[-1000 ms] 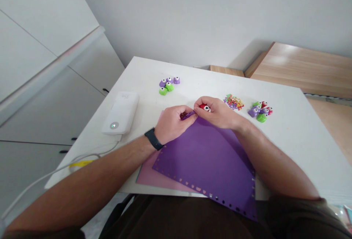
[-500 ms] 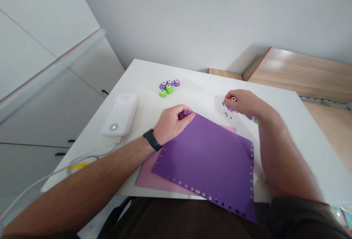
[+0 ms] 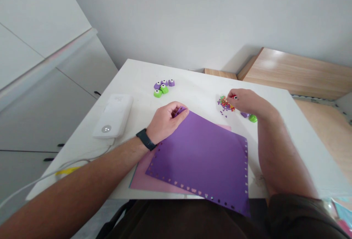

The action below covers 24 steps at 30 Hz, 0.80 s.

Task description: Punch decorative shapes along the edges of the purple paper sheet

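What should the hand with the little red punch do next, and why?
I think it should probably carry the red punch over to the purple paper. The right hand holds it above the pile of paper hearts, while the left hand holds the paper's corner, and that top edge shows no heart holes.

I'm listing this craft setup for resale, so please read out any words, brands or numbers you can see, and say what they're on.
No text can be read.
A faint marking on the white power bank is too blurred to read.
The craft punches show no legible lettering.
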Motion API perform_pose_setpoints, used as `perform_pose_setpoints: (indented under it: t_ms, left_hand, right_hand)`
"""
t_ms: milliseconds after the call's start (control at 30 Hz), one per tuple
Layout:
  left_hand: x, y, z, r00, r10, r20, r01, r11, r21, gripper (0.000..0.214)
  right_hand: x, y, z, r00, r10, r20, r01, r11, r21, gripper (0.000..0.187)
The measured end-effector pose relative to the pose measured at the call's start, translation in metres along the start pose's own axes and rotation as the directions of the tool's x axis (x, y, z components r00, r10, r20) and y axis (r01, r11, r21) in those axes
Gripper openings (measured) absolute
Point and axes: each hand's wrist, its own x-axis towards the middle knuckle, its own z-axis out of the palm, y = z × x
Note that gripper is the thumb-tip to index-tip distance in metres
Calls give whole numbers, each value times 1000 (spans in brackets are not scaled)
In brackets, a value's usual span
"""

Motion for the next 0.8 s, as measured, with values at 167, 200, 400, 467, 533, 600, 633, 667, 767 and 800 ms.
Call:
perform_pose_setpoints:
  t_ms: [167,200,400,467,533,600,633,667,767,800]
  left_hand:
    - [0,-4,1,1000,-6,11,6,1000,-9,32]
    - [1,-4,2,1000,-6,10,6,1000,-12,31]
    - [2,-4,0,1000,-4,6,5,999,-34,30]
    - [3,-5,0,1000,-9,10,9,999,-35,30]
    - [3,-6,0,1000,-14,12,14,998,-59,29]
    - [3,-9,1,1000,-21,15,23,995,-102,27]
    - [3,-10,1,999,-28,20,30,992,-125,27]
    - [3,-11,2,999,-37,24,40,989,-143,27]
    - [4,-13,3,996,-72,48,80,981,-176,29]
    - [4,-13,2,995,-84,58,93,978,-184,30]
  right_hand:
    - [-7,-22,2,994,-103,-42,108,982,156,26]
    - [-6,-22,5,992,-119,-39,122,986,114,23]
    - [0,-9,13,998,-62,11,62,998,-25,16]
    - [-3,-9,10,999,-36,15,35,998,61,19]
    - [-7,-13,7,999,-45,27,39,979,198,26]
    - [-12,-20,5,993,-114,24,100,943,317,31]
    - [-13,-24,6,987,-158,21,140,922,362,33]
    - [-15,-28,6,980,-198,23,172,900,401,34]
    - [-16,-40,11,964,-261,57,200,847,493,32]
    - [-16,-43,13,959,-277,60,211,837,505,31]
